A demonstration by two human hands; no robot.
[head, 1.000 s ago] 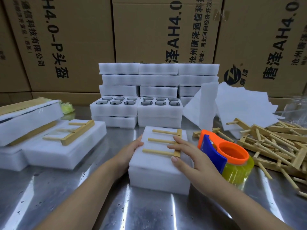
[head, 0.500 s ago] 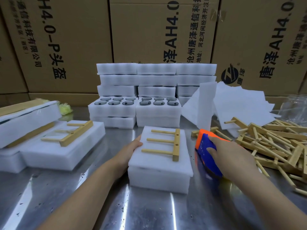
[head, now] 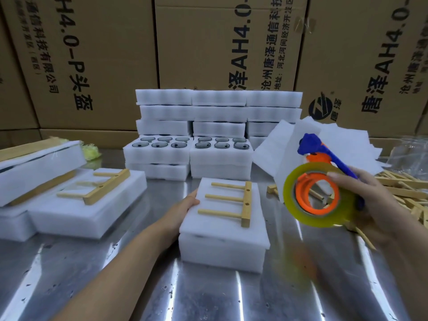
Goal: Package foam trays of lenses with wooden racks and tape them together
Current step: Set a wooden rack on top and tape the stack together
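On the steel table [head: 92, 274], my left hand [head: 185, 203] presses straight fingers against the foam stack [head: 222, 235] so it cannot slide; my right hand [head: 361, 193] grips the tape dispenser [head: 322, 181], ready to bind the wooden rack [head: 231, 202] on.

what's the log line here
left hand rests on foam stack | right hand holds tape dispenser aloft | wooden rack lies on top

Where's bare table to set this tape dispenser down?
Steel table is bare along the near edge in front of the foam stack, and between that stack and the loose wooden racks to its right. Crowded: lens trays and foam sheets behind, foam bundles at left.
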